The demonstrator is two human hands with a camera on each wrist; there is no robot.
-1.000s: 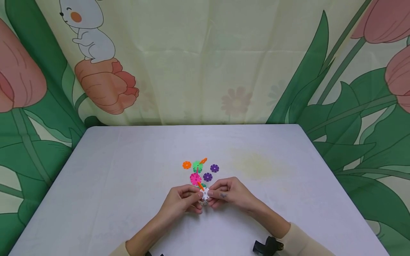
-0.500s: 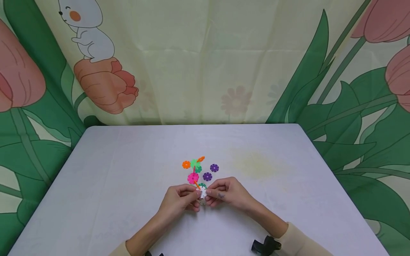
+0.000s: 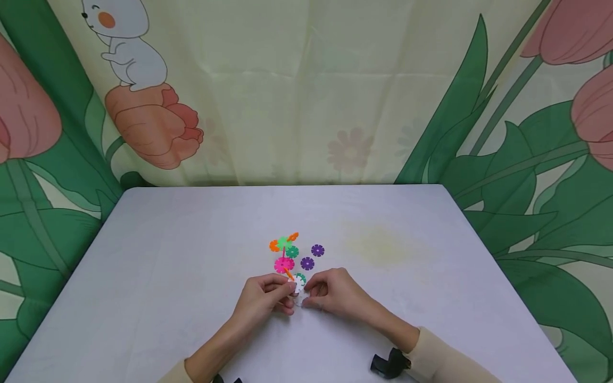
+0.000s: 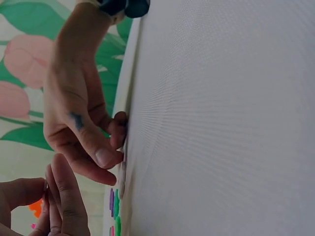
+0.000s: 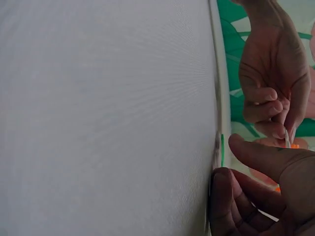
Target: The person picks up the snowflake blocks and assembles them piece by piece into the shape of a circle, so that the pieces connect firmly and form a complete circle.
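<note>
My left hand [image 3: 263, 299] pinches a white notched plastic disc [image 3: 299, 284] between thumb and fingers. Joined to it, a chain runs away from me: an orange disc [image 3: 289, 274] edge-on, a pink disc [image 3: 284, 265], a pink one edge-on, a light green disc [image 3: 283, 243] and another orange disc [image 3: 293, 236]. My right hand [image 3: 340, 295] is beside the held disc, low over the table, thumb and fingertips apart. Near its fingertips a pale disc [image 3: 299, 302] lies on the table, partly hidden. In the right wrist view that hand's thumb [image 5: 256, 152] stands apart from its fingers.
Loose discs lie just beyond the hands: two purple discs [image 3: 307, 263], dark green discs [image 3: 292, 251] and an orange disc [image 3: 273, 245]. A white cloth covers the table [image 3: 407, 319]. A printed curtain [image 3: 287, 96] hangs behind it.
My right hand has let go of the white disc and lowered toward the pale disc on the table. My left hand still holds the chain, which has shifted slightly left.
</note>
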